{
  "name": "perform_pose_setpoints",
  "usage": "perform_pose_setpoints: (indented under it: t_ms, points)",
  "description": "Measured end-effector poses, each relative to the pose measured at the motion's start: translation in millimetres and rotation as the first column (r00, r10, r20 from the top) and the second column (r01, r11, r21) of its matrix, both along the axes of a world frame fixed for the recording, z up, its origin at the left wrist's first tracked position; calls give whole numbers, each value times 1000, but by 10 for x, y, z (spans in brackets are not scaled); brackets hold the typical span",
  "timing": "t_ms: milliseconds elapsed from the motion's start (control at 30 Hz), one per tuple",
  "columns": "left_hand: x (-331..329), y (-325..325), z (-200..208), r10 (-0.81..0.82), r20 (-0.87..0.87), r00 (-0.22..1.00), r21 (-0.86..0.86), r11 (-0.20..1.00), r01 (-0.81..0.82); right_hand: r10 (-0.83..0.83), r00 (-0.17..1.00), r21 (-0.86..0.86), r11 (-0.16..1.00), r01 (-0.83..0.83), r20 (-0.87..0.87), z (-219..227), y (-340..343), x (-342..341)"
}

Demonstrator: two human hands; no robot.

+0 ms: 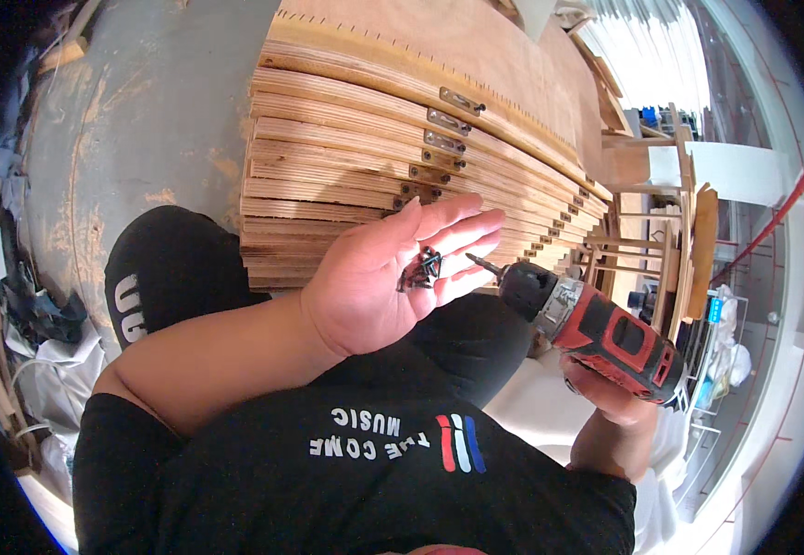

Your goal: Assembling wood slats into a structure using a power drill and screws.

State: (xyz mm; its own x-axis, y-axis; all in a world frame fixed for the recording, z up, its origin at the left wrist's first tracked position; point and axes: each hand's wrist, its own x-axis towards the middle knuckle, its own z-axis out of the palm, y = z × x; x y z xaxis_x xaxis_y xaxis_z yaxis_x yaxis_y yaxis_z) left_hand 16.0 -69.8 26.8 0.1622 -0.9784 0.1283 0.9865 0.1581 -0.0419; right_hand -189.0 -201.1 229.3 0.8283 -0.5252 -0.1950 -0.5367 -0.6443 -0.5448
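My left hand lies palm up in front of me, its fingers stretched out and slightly cupped. A small heap of dark screws rests in that palm. My right hand is wrapped round the handle of a red and black cordless drill. The drill's thin driver bit points left toward the left hand's fingers, close to the screws. Just beyond the left hand is a stack of plywood boards. Small metal plates are set along the boards' edges, with dark screw heads on some of them.
Bare grey floor with tan scuffs stretches to the left of the stack. At the right stand a wooden frame and a white wire rack. White plastic sheeting hangs at the back right. My bent knee is beside the boards.
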Motion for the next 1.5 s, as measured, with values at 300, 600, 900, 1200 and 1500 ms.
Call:
perform_pose_setpoints:
  t_ms: [300,600,900,1200,1500]
  points:
    - [-21,-7,-14,51,67,996,-99,994,-44,278,960,-107,956,-274,23,-67,-41,164]
    - [3,7,2,5,57,998,-31,1000,-3,180,983,-149,972,-181,-20,-26,-45,122]
    - [62,69,45,-85,194,977,247,968,36,117,990,-269,954,-136,-84,29,-69,-61]
    - [5,19,-3,13,236,972,224,972,-67,298,952,-380,874,-301,-69,-43,-62,187]
    - [62,43,68,-42,519,854,307,941,-141,238,964,-287,921,-262,-114,12,2,318]
